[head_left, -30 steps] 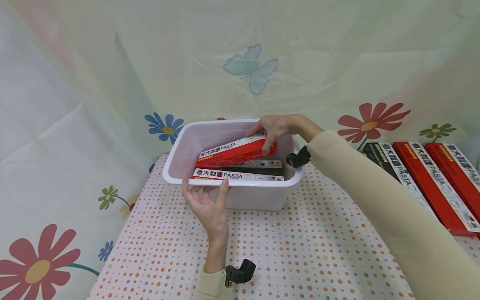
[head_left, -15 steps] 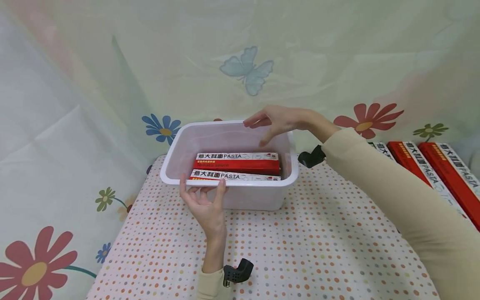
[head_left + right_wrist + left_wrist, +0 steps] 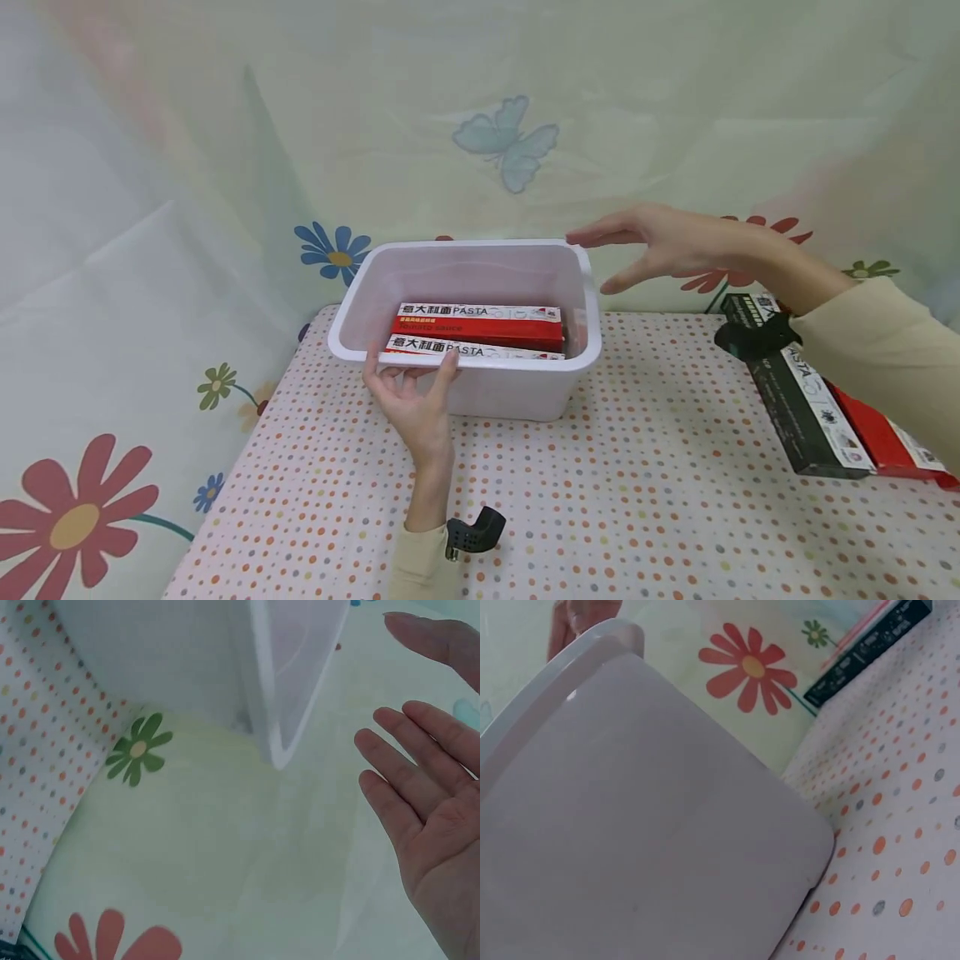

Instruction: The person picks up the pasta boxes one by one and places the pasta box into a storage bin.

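Observation:
A white tub [image 3: 517, 392] holds a red pasta box [image 3: 480, 327] lying flat, and nearer the front wall another pasta box [image 3: 510, 353] with a white printed side. My left hand [image 3: 416, 417] grips the tub's front rim, thumb over the edge and fingers bent beneath it. Just beyond the tub's right end, my right hand [image 3: 667, 242] hangs in the air, thumb and fingers spread apart and holding nothing. The right wrist view shows its empty palm [image 3: 442, 810] beside the tub rim [image 3: 262, 682]. In the left wrist view the tub wall [image 3: 652, 795] fills much of the picture.
At the right of the dotted tablecloth [image 3: 637, 500] lie a black pasta box [image 3: 787, 408] and a red one [image 3: 873, 429], partly behind my right forearm and sleeve. A patterned curtain [image 3: 375, 150] hangs behind the table.
The red box, tilted in my right hand a second ago, now lies flat in the tub. My right hand has let go and moved right, past the rim. My left hand has stayed at the front rim.

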`<state>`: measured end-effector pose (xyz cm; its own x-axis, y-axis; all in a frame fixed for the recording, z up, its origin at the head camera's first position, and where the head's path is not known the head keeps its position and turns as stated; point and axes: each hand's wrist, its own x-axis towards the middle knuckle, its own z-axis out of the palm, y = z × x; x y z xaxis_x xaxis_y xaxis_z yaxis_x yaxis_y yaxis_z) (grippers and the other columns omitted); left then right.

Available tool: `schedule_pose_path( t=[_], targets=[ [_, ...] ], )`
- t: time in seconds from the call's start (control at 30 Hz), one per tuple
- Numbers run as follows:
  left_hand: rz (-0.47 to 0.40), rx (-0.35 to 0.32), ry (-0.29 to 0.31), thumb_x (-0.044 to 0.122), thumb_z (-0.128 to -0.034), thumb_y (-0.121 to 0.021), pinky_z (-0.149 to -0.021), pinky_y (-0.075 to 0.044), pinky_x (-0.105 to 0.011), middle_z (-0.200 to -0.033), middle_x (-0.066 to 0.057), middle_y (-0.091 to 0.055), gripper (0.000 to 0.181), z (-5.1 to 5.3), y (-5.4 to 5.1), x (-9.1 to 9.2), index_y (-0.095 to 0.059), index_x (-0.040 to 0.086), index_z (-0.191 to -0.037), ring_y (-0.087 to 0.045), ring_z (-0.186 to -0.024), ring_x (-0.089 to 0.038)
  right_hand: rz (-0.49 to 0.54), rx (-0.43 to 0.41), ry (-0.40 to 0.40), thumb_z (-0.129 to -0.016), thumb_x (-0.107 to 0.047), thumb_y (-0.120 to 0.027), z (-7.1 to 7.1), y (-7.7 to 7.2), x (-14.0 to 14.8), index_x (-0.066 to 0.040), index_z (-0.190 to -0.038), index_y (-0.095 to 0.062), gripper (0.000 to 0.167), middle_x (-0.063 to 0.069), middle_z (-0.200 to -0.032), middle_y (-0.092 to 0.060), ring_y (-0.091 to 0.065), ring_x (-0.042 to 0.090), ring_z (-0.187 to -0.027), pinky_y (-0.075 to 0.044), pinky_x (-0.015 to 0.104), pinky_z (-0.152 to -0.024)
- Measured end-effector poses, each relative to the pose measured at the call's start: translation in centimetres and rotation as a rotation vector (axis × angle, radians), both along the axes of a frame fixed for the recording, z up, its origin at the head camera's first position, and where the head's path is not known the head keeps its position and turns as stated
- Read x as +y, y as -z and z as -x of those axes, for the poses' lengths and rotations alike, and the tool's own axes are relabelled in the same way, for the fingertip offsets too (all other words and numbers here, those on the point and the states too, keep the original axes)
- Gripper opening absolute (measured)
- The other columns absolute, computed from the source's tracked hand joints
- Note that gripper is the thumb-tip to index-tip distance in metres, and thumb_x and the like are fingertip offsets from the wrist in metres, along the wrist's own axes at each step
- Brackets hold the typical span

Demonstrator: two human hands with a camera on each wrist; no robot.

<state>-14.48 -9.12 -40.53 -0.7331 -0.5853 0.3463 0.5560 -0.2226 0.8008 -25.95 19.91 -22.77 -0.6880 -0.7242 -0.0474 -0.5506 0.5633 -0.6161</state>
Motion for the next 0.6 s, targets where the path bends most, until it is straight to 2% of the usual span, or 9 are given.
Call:
schedule_pose_path(
  t=[0.07, 0.13, 0.2, 0.27, 0.4, 0.43, 0.5, 0.57, 0.6],
  targets=[
    [-0.003, 0.001, 0.009, -0.009, -0.0811, -0.084, -0.080, -0.069, -0.046, -0.139, -0.020, -0.048, 0.099, 0.2, 0.0, 0.2, -0.026, 0.010, -0.158, -0.058, -0.101, -0.029, -0.026, 0.017, 0.044, -0.089, -0.017, -0.085, -0.5, 0.2, 1.4, -0.004, -0.154, -0.049, 0.075, 0.017, -0.157, -0.050, -0.044, 0.039, -0.146, -0.050, 0.063, -0.112],
    [0.000, -0.005, 0.005, -0.008, -0.0812, -0.085, -0.080, -0.069, -0.046, -0.139, -0.019, -0.049, 0.097, 0.2, 0.0, 0.4, -0.028, 0.011, -0.158, -0.058, -0.102, -0.030, -0.034, 0.016, 0.087, -0.090, -0.018, -0.084, -1.0, 0.4, 2.7, -0.007, -0.155, -0.050, 0.074, 0.018, -0.157, -0.049, -0.046, 0.042, -0.143, -0.062, 0.056, -0.096],
    [0.008, -0.018, -0.005, -0.007, -0.0817, -0.085, -0.082, -0.069, -0.044, -0.139, -0.017, -0.050, 0.095, 0.2, -0.1, 0.6, -0.029, 0.011, -0.157, -0.057, -0.104, -0.033, -0.020, -0.001, 0.121, -0.092, -0.017, -0.083, -1.6, 0.6, 4.0, -0.009, -0.156, -0.049, 0.073, 0.018, -0.159, -0.047, -0.044, 0.043, -0.145, -0.066, 0.047, -0.088],
    [0.012, -0.029, -0.009, -0.007, -0.0816, -0.084, -0.086, -0.068, -0.041, -0.139, -0.015, -0.050, 0.094, 0.1, -0.2, 0.9, -0.030, 0.010, -0.157, -0.055, -0.107, -0.038, 0.017, 0.003, 0.149, -0.092, -0.012, -0.082, -2.3, 1.1, 5.6, -0.009, -0.155, -0.050, 0.071, 0.017, -0.160, -0.046, -0.053, 0.025, -0.141, -0.067, 0.030, -0.083],
    [0.011, -0.036, 0.000, -0.009, -0.0822, -0.082, -0.092, -0.066, -0.039, -0.140, -0.014, -0.048, 0.093, 0.0, -0.4, 1.4, -0.029, 0.009, -0.157, -0.054, -0.112, -0.041, 0.102, 0.072, 0.191, -0.092, -0.001, -0.077, -4.2, 2.6, 9.3, -0.011, -0.156, -0.050, 0.070, -0.003, -0.151, -0.058, -0.063, 0.000, -0.122, -0.057, 0.011, -0.089],
    [0.006, -0.031, 0.003, -0.010, -0.0822, -0.081, -0.092, -0.066, -0.039, -0.140, -0.014, -0.048, 0.093, 0.0, -0.4, 1.5, -0.029, 0.008, -0.157, -0.053, -0.112, -0.042, 0.105, 0.102, 0.237, -0.092, -0.002, -0.077, -4.9, 3.0, 10.2, -0.014, -0.156, -0.050, 0.070, -0.012, -0.146, -0.060, -0.063, -0.008, -0.113, -0.061, 0.019, -0.090],
    [-0.002, -0.024, 0.010, -0.010, -0.0823, -0.081, -0.092, -0.066, -0.040, -0.140, -0.014, -0.047, 0.093, 0.0, -0.5, 1.7, -0.029, 0.008, -0.157, -0.053, -0.111, -0.041, 0.090, 0.124, 0.346, -0.094, -0.006, -0.077, -6.2, 3.9, 11.9, -0.022, -0.157, -0.050, 0.070, -0.031, -0.139, -0.056, -0.057, -0.011, -0.116, -0.058, 0.015, -0.087],
    [-0.009, -0.015, 0.009, -0.012, -0.0819, -0.080, -0.090, -0.067, -0.041, -0.139, -0.015, -0.047, 0.092, -0.1, -0.5, 1.8, -0.029, 0.008, -0.156, -0.053, -0.110, -0.042, 0.080, 0.123, 0.462, -0.096, -0.012, -0.076, -7.7, 5.1, 13.4, -0.025, -0.160, -0.045, 0.072, -0.029, -0.145, -0.052, -0.050, -0.004, -0.131, -0.058, 0.041, -0.105],
    [-0.012, -0.013, 0.004, -0.012, -0.0815, -0.080, -0.089, -0.067, -0.040, -0.138, -0.015, -0.048, 0.092, -0.1, -0.5, 1.8, -0.030, 0.007, -0.156, -0.052, -0.109, -0.043, 0.073, 0.108, 0.533, -0.098, -0.016, -0.075, -8.5, 5.9, 14.1, -0.027, -0.162, -0.041, 0.073, -0.030, -0.149, -0.047, -0.044, 0.000, -0.139, -0.055, 0.055, -0.109]
  ],
)
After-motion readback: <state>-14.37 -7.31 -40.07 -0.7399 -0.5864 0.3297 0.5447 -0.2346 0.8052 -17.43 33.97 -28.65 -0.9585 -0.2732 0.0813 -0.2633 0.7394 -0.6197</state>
